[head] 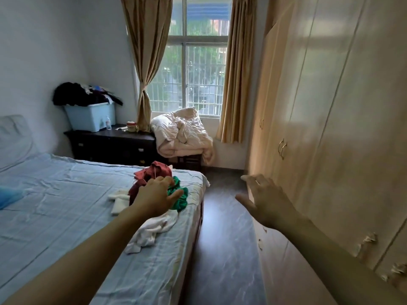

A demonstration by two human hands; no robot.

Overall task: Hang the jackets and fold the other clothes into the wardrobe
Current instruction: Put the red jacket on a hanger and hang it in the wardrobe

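We saw the left hand stretched out over the bed, its fingers relaxed and slightly spread, holding nothing, poised in front of a heap of clothes near the bed's far right corner. That heap held a dark red garment, a green garment just beside it on the right, and a white garment trailing toward us along the mattress edge. The right hand was raised over the floor, fingers straight and splayed, empty, near the closed doors of the wardrobe on the right. Farther back we noted a blue bin piled with dark clothes on a dark dresser, and a crumpled duvet under the window.
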